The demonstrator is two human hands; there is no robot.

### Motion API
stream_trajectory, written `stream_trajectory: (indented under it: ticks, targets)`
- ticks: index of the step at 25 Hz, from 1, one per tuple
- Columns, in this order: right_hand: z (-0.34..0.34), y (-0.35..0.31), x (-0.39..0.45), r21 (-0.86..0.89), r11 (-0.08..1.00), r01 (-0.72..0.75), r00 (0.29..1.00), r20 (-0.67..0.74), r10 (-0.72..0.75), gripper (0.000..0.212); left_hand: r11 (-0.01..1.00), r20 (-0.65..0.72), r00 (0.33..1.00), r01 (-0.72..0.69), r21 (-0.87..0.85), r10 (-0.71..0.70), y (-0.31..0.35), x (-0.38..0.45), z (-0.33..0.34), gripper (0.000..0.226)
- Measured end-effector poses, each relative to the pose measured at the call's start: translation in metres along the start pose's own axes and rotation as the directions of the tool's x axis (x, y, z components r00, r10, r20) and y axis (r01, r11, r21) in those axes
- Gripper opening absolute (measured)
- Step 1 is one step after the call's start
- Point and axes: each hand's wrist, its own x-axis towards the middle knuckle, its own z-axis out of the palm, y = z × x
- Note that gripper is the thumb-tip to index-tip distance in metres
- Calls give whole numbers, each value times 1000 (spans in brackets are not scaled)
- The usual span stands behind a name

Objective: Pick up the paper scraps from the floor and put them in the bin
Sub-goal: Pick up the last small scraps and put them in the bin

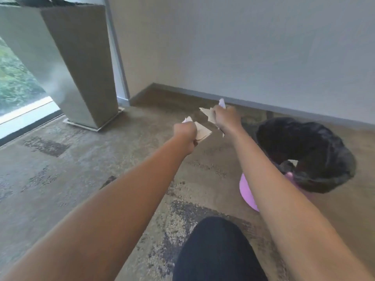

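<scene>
A person crouches on a patterned brown and grey carpet point(85, 163), both bare arms stretched out in front of them, a dark-clothed knee point(217, 250) low in the view.

The left hand point(185, 136) is closed into a fist, its fingers wrapped tightly around a bunch of tan paper scraps point(203, 131); pointed corners of paper stick out to the right of the fist and a paler corner shows above it. The right hand point(226, 117), just beside it and a little farther from the person, is also clenched, fingers curled around more tan scraps point(209, 115) that fan out to its left, with a white piece point(222, 102) poking up above the knuckles. Both hands are raised off the carpet, and the two bundles of paper nearly meet between them.

To the right of the right forearm stands the bin point(246, 189), pink-walled and lined with a black bag point(316, 155) folded loosely over its rim. Its mouth is open and tilted toward the viewer. A small pale scrap point(293, 162) already lies inside, against the dark lining. The hands are near the bin but not over it.

Behind, a pale wall point(243, 47) meets the floor at a grey skirting strip. At the left stands a tall, tapered grey planter point(81, 67) on a metal base, beside a floor-level window point(16, 82) showing greenery outside.
</scene>
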Motion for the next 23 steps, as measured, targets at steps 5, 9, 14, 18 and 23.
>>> stream_trajectory:
  ticks: [5, 9, 14, 18, 23]
  targets:
    - [-101, 31, 8, 191, 980, -46, 939, -326, 107, 20, 986, 181, 979, -121, 113, 99, -7, -44, 113, 43]
    - [-156, 72, 3, 280, 949, -143, 844, -466, 264, 34, 974, 257, 965, -102, 200, 48, -28, -73, 179, 52]
    - [-184, 106, -6, 461, 838, -293, 814, -340, 472, 59, 925, 191, 980, -20, 379, -57, -33, -74, 208, 68]
    - [-205, 122, -12, 451, 819, -356, 813, -283, 509, 76, 930, 339, 940, -104, 353, -23, -31, -71, 217, 76]
    - [-218, 117, -11, 380, 866, -325, 847, -292, 445, 48, 934, 430, 901, -105, 343, -57, -30, -72, 218, 62]
